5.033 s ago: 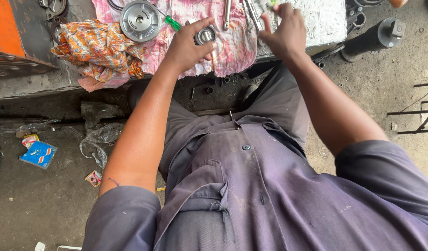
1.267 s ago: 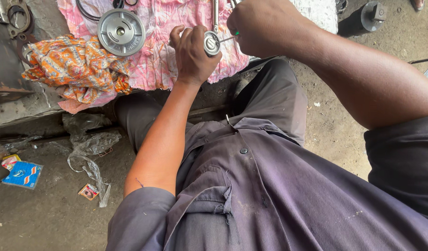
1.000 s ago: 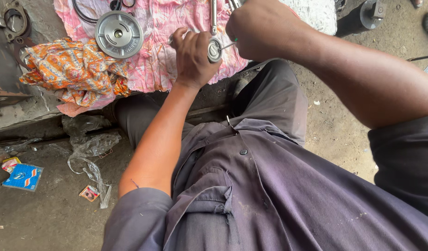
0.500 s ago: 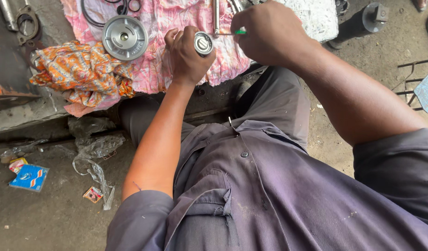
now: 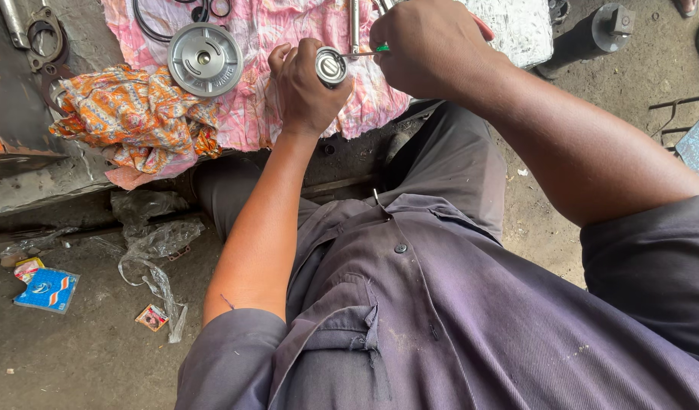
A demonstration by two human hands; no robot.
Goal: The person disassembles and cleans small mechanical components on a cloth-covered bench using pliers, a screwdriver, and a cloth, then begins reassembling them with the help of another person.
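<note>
- Left hand [image 5: 307,87] is wrapped tight around a small round metal part [image 5: 331,66], its shiny capped end up, held just above the near edge of the pink cloth [image 5: 288,38].
- Right hand [image 5: 429,47] is fisted around a green-handled tool [image 5: 382,48]; only a sliver of green and the thin metal shaft show. The shaft tip meets the rim of the part from the right.
- The right fist and forearm hide most of the tool's handle and whatever lies on the cloth behind them.
- Both hands sit close together at the far middle of the scene, over the cloth.
- Left of the hands, on the cloth: a large round metal disc [image 5: 205,58], flat, with a hole in its centre. It lies near the left hand, not touching it.
- Beyond the disc, black rubber rings [image 5: 163,30] lie at the far edge.
- A crumpled orange patterned rag [image 5: 133,121] is bunched left of the disc, on a worn grey ledge.
- A slim metal rod [image 5: 355,23] lies on the cloth just beyond the part.
- Far right: a dark cylinder [image 5: 592,30] lies on the dirt floor, well apart from the hands.
- Near left, on the floor: clear plastic wrap [image 5: 156,250] and a blue packet [image 5: 47,290].
- The person's grey-purple shirt [image 5: 456,319] fills the near side.
</note>
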